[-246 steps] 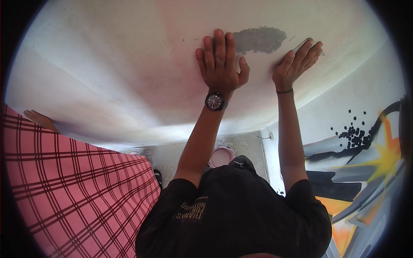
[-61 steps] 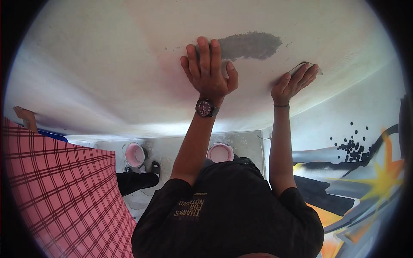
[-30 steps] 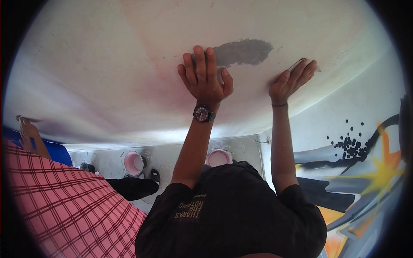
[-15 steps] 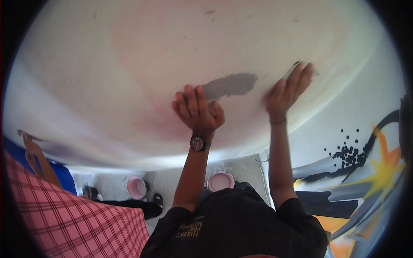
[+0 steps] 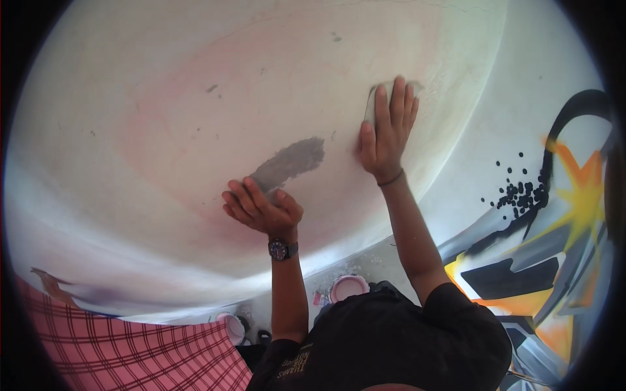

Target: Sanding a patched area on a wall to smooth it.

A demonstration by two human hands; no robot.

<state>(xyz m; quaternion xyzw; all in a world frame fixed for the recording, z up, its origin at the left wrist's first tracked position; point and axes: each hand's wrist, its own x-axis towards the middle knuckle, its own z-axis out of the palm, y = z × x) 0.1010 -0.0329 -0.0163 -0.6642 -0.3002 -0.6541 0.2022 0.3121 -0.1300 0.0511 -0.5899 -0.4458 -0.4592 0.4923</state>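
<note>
The right hand (image 5: 386, 133) is pressing flat against the pale wall (image 5: 195, 98) at about one o'clock, its fingers spread over a small grey pad (image 5: 373, 104) that is peeking out beside the index finger; the hand is covering the pad rather than clenching it, and how firmly it is gripping cannot be told. The left hand (image 5: 261, 210) is resting near the centre of the view, fingers loosely curled and holding nothing, its fingertips just touching the lower end of a grey patch (image 5: 290, 163) on the wall. The patch is lying between the two hands, slanting up toward one o'clock. A dark watch (image 5: 282, 249) is sitting on the left wrist, and a thin band (image 5: 391, 178) is circling the right wrist.

At six o'clock, below the arms, a round bucket (image 5: 349, 287) is standing on the floor, showing a pale pink inside. A second bucket (image 5: 233, 326) is standing at seven o'clock, also pinkish inside, partly hidden by a red checked cloth (image 5: 130, 352). At three to four o'clock the wall is carrying a painted mural (image 5: 548, 221) in orange, grey and black.
</note>
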